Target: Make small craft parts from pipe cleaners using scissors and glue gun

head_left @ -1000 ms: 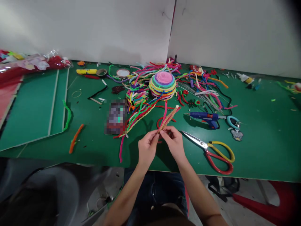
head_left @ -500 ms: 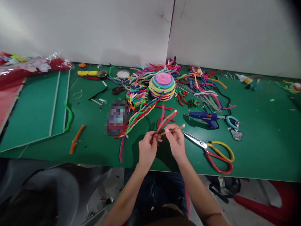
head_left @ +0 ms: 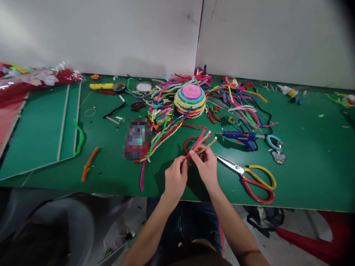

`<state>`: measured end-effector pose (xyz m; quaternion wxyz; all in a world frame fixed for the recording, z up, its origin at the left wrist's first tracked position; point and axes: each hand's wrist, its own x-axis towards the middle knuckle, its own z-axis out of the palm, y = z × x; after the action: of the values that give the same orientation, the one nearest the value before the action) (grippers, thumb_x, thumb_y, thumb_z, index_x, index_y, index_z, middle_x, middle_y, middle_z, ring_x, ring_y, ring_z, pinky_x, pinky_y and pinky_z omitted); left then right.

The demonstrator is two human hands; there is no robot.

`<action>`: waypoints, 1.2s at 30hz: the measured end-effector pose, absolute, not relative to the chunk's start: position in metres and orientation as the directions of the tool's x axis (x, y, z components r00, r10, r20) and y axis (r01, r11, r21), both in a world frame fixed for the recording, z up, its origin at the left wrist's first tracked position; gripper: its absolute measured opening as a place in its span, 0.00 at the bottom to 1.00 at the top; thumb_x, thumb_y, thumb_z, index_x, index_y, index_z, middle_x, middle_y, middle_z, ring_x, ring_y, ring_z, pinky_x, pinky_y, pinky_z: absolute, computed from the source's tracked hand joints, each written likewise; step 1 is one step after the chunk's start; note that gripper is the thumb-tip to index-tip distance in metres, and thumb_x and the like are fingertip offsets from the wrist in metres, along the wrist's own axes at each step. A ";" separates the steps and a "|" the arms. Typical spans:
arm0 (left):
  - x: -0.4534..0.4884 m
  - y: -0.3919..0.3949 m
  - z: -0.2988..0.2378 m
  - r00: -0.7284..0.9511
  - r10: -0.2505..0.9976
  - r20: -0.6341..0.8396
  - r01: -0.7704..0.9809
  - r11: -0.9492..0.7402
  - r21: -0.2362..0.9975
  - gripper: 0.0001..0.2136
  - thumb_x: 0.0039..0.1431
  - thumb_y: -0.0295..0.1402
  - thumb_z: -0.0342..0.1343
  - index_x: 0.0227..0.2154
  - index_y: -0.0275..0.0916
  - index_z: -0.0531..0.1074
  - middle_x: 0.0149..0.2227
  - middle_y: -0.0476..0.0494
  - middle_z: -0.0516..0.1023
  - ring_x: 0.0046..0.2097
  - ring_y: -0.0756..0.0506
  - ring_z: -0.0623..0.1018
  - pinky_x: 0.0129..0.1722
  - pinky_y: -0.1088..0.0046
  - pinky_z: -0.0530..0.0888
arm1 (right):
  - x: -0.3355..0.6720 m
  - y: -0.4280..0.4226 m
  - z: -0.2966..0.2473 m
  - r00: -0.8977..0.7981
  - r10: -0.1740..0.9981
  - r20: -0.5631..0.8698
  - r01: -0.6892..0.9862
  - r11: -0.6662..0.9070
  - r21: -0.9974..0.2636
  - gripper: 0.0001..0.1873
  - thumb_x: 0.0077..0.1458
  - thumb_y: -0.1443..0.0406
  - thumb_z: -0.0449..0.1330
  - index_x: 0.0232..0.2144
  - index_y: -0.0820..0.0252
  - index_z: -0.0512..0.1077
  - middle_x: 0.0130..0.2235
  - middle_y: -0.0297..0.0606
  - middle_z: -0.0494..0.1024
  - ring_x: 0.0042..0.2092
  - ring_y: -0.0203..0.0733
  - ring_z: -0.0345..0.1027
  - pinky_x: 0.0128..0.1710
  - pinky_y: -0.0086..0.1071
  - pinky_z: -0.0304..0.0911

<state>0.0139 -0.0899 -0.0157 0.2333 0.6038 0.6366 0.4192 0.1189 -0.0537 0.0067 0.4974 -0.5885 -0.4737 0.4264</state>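
Note:
Between my two hands is a small bunch of pink and brown pipe cleaners [head_left: 202, 140], their ends fanning up and to the right. My left hand [head_left: 176, 176] pinches the lower end. My right hand [head_left: 204, 166] has its thumb and fingers closed on the middle of the bunch; some fingers are hidden behind it. A red pipe cleaner [head_left: 186, 142] curves on the table just beyond the hands. To the right lie large scissors [head_left: 239, 169] with one yellow and one red handle, blades towards my right hand.
A striped pipe-cleaner dome [head_left: 191, 99] sits mid-table among heaps of colourful pipe cleaners [head_left: 161, 112]. A blue glue gun [head_left: 240, 136] lies right, beside a keyring [head_left: 274, 142]. A blurred-out flat object [head_left: 135, 139] and an orange pipe cleaner [head_left: 89, 164] lie left. White panels [head_left: 111, 37] stand behind.
My right hand has moved slightly left, closer to my left hand. The pink and brown pipe cleaners are now gathered closer together, pointing up and right.

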 end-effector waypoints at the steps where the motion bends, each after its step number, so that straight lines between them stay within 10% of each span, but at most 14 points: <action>1: 0.014 -0.090 -0.016 -0.151 0.962 0.229 0.597 -0.096 0.797 0.07 0.61 0.32 0.46 0.38 0.39 0.69 0.34 0.43 0.78 0.33 0.48 0.79 0.34 0.73 0.74 | 0.119 -0.054 0.007 0.184 0.982 -0.033 0.133 -0.058 -0.989 0.10 0.48 0.59 0.61 0.32 0.58 0.68 0.29 0.32 0.73 0.29 0.35 0.65 0.29 0.30 0.58; 17: 0.018 -0.095 -0.020 -0.091 0.974 0.206 0.622 -0.106 0.776 0.06 0.60 0.31 0.48 0.36 0.38 0.69 0.31 0.41 0.79 0.30 0.47 0.79 0.31 0.72 0.75 | 0.122 -0.057 0.005 0.150 0.972 0.184 0.250 0.142 -0.958 0.08 0.54 0.65 0.56 0.38 0.54 0.71 0.37 0.36 0.73 0.36 0.37 0.65 0.41 0.35 0.63; 28: 0.013 -0.086 -0.008 -0.221 0.956 -0.194 -0.050 0.188 0.981 0.11 0.57 0.40 0.52 0.34 0.36 0.65 0.28 0.45 0.77 0.27 0.49 0.78 0.20 0.79 0.71 | 0.121 -0.056 -0.005 0.256 0.965 0.061 -0.069 0.081 -0.994 0.17 0.53 0.60 0.58 0.44 0.56 0.64 0.35 0.34 0.69 0.35 0.34 0.65 0.37 0.30 0.64; 36: 0.017 -0.092 -0.006 -0.154 0.937 -0.313 -0.490 0.203 0.848 0.14 0.49 0.40 0.61 0.27 0.36 0.64 0.18 0.57 0.65 0.19 0.59 0.65 0.15 0.87 0.59 | 0.116 -0.065 -0.001 -0.098 0.993 0.064 0.076 0.071 -0.995 0.08 0.51 0.62 0.60 0.33 0.58 0.75 0.34 0.37 0.73 0.30 0.34 0.64 0.27 0.29 0.60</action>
<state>0.0174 -0.0920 -0.0062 0.6077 0.2319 0.4817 0.5873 0.1162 -0.0649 -0.0006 0.4720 -0.4777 -0.5593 0.4860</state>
